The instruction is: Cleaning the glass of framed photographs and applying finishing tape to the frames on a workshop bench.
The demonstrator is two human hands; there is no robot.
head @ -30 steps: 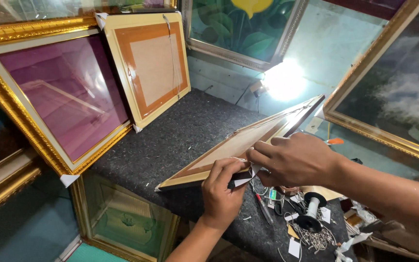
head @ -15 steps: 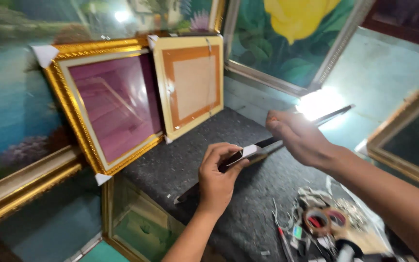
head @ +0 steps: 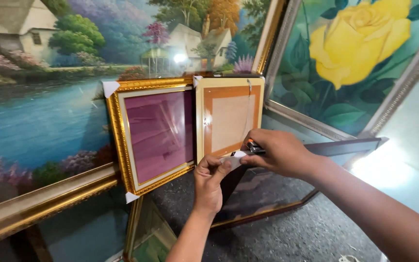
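Left hand [head: 209,182] pinches the dark frame [head: 287,187] corner, tilted on the tabletop [head: 316,233]; right hand [head: 280,153] grips a small tool [head: 254,147]. Risk: tool slips, scratching the frame

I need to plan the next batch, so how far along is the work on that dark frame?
Done: the dark frame stands tilted on the grey bench. In hand: left hand steadies a corner with a white piece; right hand presses a small tool there. Left: cannot tell about the other corners.

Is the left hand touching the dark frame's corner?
Touching: the head view shows the left hand pinching the dark frame at its taped corner, no gap.
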